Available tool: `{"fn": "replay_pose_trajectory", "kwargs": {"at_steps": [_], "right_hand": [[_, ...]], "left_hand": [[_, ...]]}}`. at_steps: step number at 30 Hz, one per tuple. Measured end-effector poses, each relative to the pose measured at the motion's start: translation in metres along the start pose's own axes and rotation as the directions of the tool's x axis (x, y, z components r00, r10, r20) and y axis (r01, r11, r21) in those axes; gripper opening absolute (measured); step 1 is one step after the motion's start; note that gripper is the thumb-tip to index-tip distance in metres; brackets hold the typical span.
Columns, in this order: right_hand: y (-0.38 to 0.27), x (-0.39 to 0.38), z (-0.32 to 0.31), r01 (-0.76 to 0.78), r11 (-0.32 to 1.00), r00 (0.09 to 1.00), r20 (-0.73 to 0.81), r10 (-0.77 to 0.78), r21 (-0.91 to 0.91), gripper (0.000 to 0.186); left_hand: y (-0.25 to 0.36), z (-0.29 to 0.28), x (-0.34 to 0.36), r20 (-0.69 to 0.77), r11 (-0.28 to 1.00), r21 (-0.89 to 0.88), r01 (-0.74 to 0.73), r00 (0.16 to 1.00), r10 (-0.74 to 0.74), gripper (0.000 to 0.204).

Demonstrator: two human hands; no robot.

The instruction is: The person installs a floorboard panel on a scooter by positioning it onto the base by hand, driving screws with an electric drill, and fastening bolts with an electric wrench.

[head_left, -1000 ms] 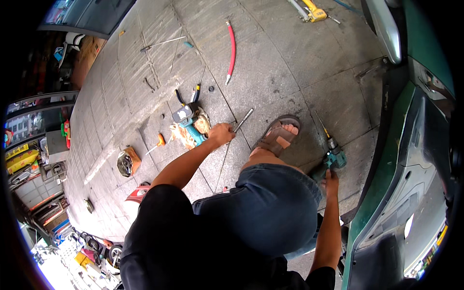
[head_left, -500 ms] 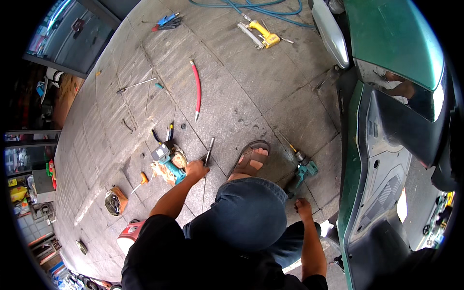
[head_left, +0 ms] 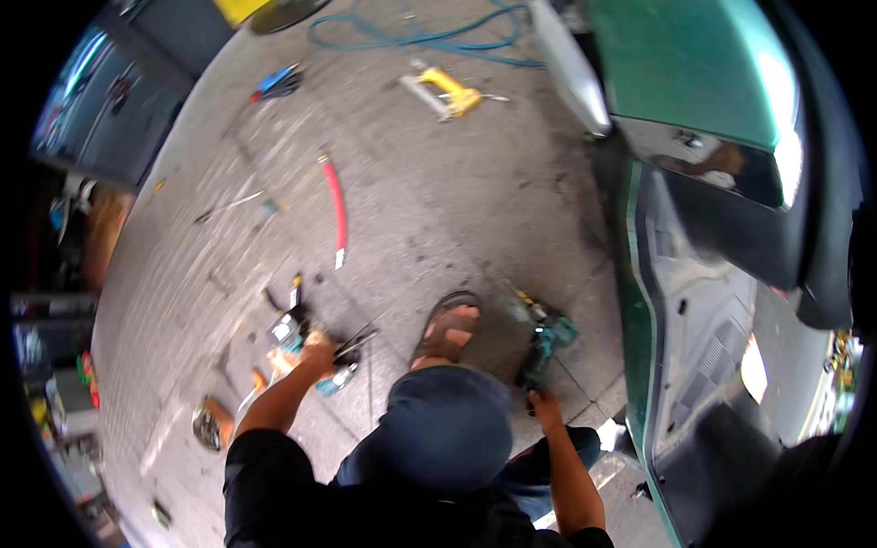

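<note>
My left hand (head_left: 317,356), its fingers closed, is beside a teal power tool with a black battery (head_left: 287,327), which lies against crumpled tan wrapping. A thin metal rod (head_left: 357,340) sticks out slantwise from the fingertips; motion blurs the grip. On the other side of my sandalled foot, my right hand (head_left: 546,409) has its fingers curled at the battery end of a teal cordless drill (head_left: 546,340). A long yellow-tinged bit (head_left: 523,297) points away from the drill. Part of this hand's grip is hidden behind its own knuckles.
A red hose piece (head_left: 336,215), a yellow nail gun (head_left: 446,94) and a blue air hose (head_left: 420,41) lie ahead on the paving. An orange-handled screwdriver (head_left: 258,378) and an open brown pouch (head_left: 213,424) are at left. A green vehicle (head_left: 630,320) stands close on the right.
The view has shifted and blurred. My right hand has come up to the drill's battery end. My left hand has drawn back toward the teal tool, and the metal rod now tilts further over.
</note>
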State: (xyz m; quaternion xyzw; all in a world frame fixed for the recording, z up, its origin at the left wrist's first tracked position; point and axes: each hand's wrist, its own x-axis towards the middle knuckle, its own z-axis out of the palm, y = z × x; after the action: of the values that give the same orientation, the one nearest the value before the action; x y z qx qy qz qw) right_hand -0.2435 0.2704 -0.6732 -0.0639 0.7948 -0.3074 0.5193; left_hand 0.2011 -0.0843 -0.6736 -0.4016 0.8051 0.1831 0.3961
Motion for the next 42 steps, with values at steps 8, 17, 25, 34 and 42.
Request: {"fn": "replay_pose_trajectory", "kwargs": {"at_steps": [8,17,25,34,42], "right_hand": [[0.003,0.001,-0.002,0.003,0.994,1.0,-0.028,-0.007,-0.11,0.03],[0.005,-0.002,0.0,-0.005,0.988,0.999,-0.032,0.0,-0.152,0.031],[0.0,-0.016,0.0,0.119,0.989,0.987,-0.099,-0.128,-0.089,0.033],[-0.094,-0.042,0.019,0.39,0.915,0.901,-0.165,-0.402,-0.099,0.033],[-0.288,-0.11,0.02,0.855,0.511,0.502,-0.108,-0.858,-0.091,0.061]], "left_hand": [[-0.043,0.011,0.02,0.347,0.969,0.247,-0.011,0.934,-0.078,0.041],[-0.061,0.066,0.046,0.307,0.953,0.29,-0.084,0.952,-0.01,0.042],[-0.029,0.001,0.04,0.882,0.985,-0.167,0.038,0.452,0.132,0.019],[0.024,-0.136,0.007,0.382,0.289,-0.913,0.287,0.849,0.364,0.023],[0.165,-0.335,-0.041,-0.208,-0.026,-0.977,-0.211,0.92,0.331,0.013]]}}
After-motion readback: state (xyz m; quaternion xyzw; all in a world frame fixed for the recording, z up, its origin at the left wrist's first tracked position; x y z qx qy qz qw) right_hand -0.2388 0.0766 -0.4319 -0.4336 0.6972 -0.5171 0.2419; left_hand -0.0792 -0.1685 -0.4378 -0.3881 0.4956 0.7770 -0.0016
